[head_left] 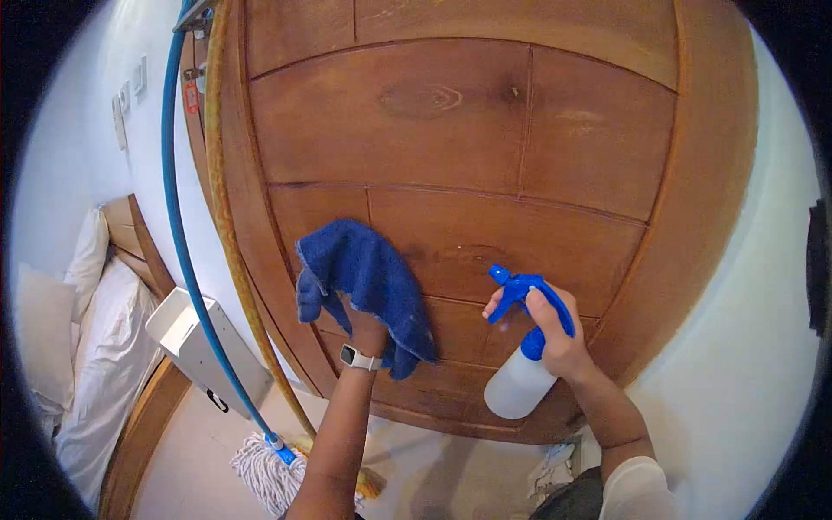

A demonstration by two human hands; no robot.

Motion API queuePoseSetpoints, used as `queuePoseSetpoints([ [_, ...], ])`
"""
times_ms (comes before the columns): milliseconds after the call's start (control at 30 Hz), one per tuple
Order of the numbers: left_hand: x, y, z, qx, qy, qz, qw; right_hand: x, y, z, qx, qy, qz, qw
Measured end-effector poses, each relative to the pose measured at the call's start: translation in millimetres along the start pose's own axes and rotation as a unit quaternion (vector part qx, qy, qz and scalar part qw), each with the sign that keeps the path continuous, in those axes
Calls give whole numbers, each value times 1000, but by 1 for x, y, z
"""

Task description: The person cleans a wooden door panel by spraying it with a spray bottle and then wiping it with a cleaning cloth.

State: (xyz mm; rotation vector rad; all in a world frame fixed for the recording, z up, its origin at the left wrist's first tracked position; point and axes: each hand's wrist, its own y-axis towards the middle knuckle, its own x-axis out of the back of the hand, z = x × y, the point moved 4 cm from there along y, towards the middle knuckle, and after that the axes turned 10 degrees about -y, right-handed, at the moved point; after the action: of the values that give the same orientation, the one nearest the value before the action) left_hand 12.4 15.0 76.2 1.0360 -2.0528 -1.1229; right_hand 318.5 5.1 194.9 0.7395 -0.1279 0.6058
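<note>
A blue towel (360,269) drapes over my left hand (367,331) against the lower part of a brown wooden door (451,130). The cloth hides most of those fingers, which appear closed in its folds. A watch with a pale strap (360,357) is on that wrist. To the right, my right hand (559,334) grips a spray bottle (520,386) with a translucent white body and a blue trigger head. Its nozzle points up and left at the door panels, with my fingers around the trigger.
A blue mop handle (176,191) and a brownish-yellow pole (227,199) stand along the door's left side. A white mop head (264,472) rests on the floor. At left are a white box-like unit (195,334) and a bed (108,338). A white wall (737,286) borders the right.
</note>
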Motion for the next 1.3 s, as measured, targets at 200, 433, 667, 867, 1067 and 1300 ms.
queuePoseSetpoints([
  [200, 16, -15, 34, 55, 7, -23, 998, -6, 10, 3, -7, 27, 18, 999],
  [433, 23, -6, 47, 110, -16, -94, 989, -6, 12, 9, 1, 18, 13, 1000],
  [667, -28, -24, 13, 64, -23, -43, 997, -15, 11, 5, 8, 47, 28, 998],
  [867, -27, -36, 5, 9, -21, 50, 998, -25, 19, 1, -6, 76, 49, 996],
  [1067, -14, -46, 30, 39, -7, 56, 998, -34, 21, -3, -27, 64, 47, 996],
  [1300, -23, -35, 31, 90, -17, -16, 996, -23, 19, 8, -10, 78, 48, 996],
])
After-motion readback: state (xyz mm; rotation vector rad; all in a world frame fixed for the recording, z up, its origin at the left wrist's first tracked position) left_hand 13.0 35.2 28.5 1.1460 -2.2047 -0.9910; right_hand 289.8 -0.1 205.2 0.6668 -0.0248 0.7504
